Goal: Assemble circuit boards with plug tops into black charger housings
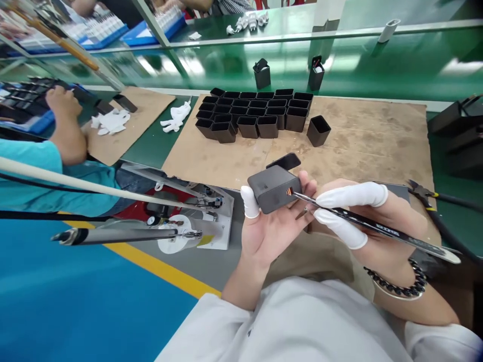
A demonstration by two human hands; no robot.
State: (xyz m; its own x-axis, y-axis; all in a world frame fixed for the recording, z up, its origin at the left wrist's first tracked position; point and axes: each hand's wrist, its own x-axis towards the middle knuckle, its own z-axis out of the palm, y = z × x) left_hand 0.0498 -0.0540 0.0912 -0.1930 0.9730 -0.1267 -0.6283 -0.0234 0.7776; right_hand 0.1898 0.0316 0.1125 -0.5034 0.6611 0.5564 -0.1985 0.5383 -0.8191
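My left hand (264, 231), with a white finger cot on the thumb, holds a small black plastic case (273, 188) tilted over the bench's front edge. A dark flap (285, 161) sticks out at its far side. Pinched in my right hand (377, 216) are black tweezers (372, 226) with pale lettering; white cots cover the thumb and forefinger. The tips of the tweezers reach a small opening in the case's side, where orange, copper-looking strips (290, 191) show. How far the tips go in is hidden.
Several open black cases (256, 108) stand grouped on the cardboard (370, 146); one case (319, 130) stands apart. Two cases with parts inside (262, 74) stand on the green belt (226, 70). Cutters (420, 188) lie right. A co-worker's arm (68, 120) is at left.
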